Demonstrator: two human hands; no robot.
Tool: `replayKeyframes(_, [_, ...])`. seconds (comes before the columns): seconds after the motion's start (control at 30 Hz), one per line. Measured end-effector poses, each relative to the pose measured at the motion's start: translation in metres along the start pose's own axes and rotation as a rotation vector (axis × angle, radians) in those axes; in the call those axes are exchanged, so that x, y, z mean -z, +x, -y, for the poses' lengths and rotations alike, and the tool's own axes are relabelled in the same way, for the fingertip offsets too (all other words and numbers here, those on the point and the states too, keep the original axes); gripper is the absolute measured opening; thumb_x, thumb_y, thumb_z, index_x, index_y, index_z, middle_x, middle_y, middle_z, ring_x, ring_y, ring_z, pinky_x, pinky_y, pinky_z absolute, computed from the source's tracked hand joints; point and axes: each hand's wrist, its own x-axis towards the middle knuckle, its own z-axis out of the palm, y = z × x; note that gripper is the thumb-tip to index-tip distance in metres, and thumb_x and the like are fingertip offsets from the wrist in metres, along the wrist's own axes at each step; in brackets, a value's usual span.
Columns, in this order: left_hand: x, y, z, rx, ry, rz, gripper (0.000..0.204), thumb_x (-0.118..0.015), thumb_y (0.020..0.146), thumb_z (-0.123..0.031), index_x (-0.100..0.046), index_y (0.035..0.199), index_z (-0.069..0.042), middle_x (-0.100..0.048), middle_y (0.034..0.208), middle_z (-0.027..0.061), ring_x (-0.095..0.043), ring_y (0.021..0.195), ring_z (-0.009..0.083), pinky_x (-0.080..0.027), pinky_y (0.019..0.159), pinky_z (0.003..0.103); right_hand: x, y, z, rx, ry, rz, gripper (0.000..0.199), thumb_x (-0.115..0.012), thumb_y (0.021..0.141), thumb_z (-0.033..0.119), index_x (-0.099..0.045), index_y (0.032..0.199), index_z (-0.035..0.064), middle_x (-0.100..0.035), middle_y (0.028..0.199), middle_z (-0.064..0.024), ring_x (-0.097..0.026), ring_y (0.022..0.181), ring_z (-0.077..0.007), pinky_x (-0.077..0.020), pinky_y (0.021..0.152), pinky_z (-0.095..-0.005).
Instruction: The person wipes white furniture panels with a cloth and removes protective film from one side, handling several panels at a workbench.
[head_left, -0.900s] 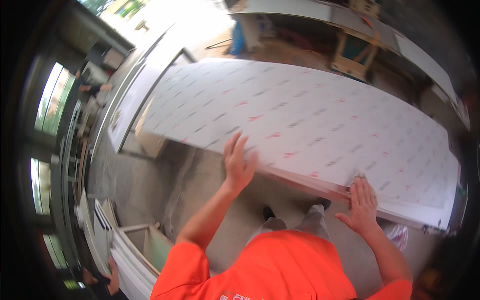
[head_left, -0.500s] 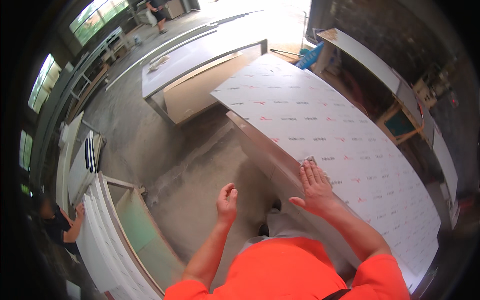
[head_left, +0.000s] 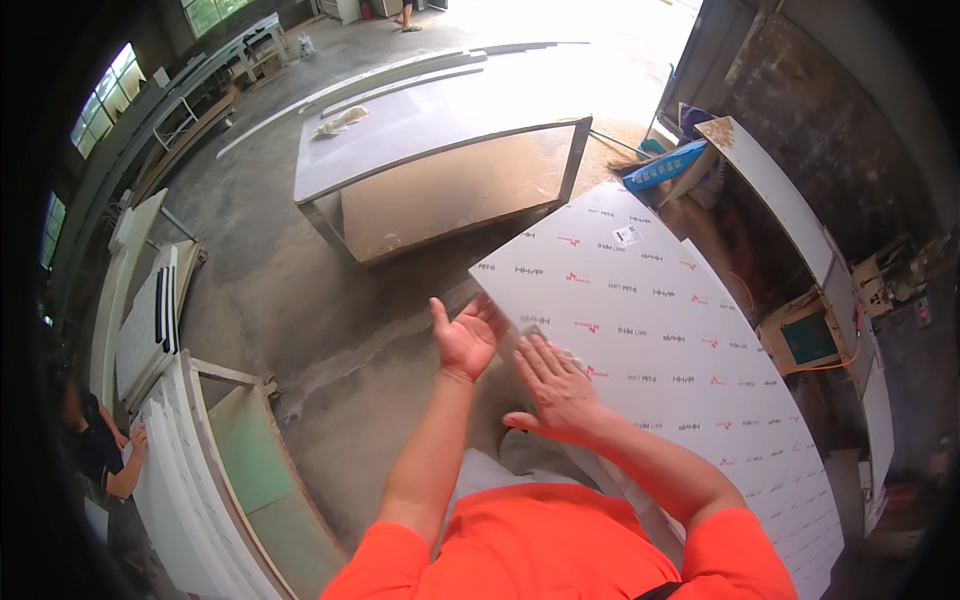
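A large white panel (head_left: 660, 345) with repeated small black and red print slants away in front of me on the right. My right hand (head_left: 555, 390) lies on its left edge, fingers stretched out flat over a crumpled light rag (head_left: 570, 358), pressing it to the surface. Most of the rag is hidden under the fingers. Just left of that edge is my left hand (head_left: 468, 338), palm turned up and fingers apart, holding nothing. Its fingertips come near the panel's edge; whether they touch cannot be made out.
Beyond the panel stands a pale-topped worktable (head_left: 400, 150) with a crumpled wrapper (head_left: 342, 122). A blue bag (head_left: 665, 165) lies behind the panel's far end. Stacked white boards (head_left: 165, 490) stand left, beside another person (head_left: 100, 440). A long bench (head_left: 800, 215) runs along the right.
My right hand and the rag have slid along the panel's edge toward its far corner. My left hand has risen toward that edge, opening its fingers. The view has shifted.
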Motion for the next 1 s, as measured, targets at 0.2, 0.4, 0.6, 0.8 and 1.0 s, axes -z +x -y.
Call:
replayKeyframes(0.2, [-0.023,0.012,-0.013,0.098,0.106,-0.163,0.113,-0.037,0.088,-0.093,-0.056,0.139,0.006,-0.060,0.145,0.0205,-0.057,0.135,0.0318,-0.045,0.115,0.048,-0.011,0.127,-0.036,0.044,0.139,-0.016,0.099,-0.053,0.096,0.070,-0.038,0.157,-0.0056,-0.032,0.168,-0.0240,-0.022,0.160,-0.0358,-0.0172,0.130,-0.0459])
replayKeyframes(0.4, [0.008,0.038,-0.037,0.182,0.363,-0.064,0.070,-0.057,0.101,-0.060,-0.058,0.134,0.002,-0.070,0.126,0.0155,-0.069,0.115,0.0289,-0.051,0.108,0.046,0.000,0.184,-0.116,-0.168,0.058,-0.014,0.093,-0.060,0.096,0.062,-0.037,0.158,-0.0040,-0.030,0.169,-0.0221,-0.020,0.161,-0.0342,-0.0177,0.130,-0.0439])
replayKeyframes(0.6, [-0.013,0.051,-0.027,0.172,0.731,-0.306,0.028,-0.061,0.105,-0.012,-0.063,0.128,0.004,-0.073,0.120,0.0135,-0.072,0.107,0.0238,-0.060,0.098,0.042,0.026,0.204,-0.282,-0.564,-0.091,0.100,0.102,-0.041,0.097,0.078,-0.033,0.162,-0.0005,-0.023,0.173,-0.0183,-0.016,0.162,-0.0305,-0.0119,0.131,-0.0403])
replayKeyframes(0.8, [-0.030,0.057,-0.028,0.144,0.697,-0.352,0.022,-0.065,0.103,-0.008,-0.067,0.122,0.002,-0.075,0.111,0.0096,-0.073,0.096,0.0178,-0.060,0.089,0.034,0.035,0.239,-0.320,-0.876,-0.131,0.080,0.104,-0.038,0.096,0.082,-0.034,0.162,0.0016,-0.027,0.171,-0.0190,-0.019,0.161,-0.0298,-0.0149,0.131,-0.0394])
replayKeyframes(1.0, [-0.028,0.060,-0.040,0.177,0.785,-0.338,0.024,-0.064,0.103,-0.011,-0.066,0.122,0.004,-0.075,0.116,0.0126,-0.073,0.101,0.0205,-0.061,0.093,0.039,0.057,0.124,-0.308,-0.972,0.034,-0.232,0.069,-0.063,0.094,0.060,-0.058,0.126,-0.0007,-0.059,0.132,-0.0193,-0.051,0.130,-0.0368,-0.0387,0.115,-0.0455])
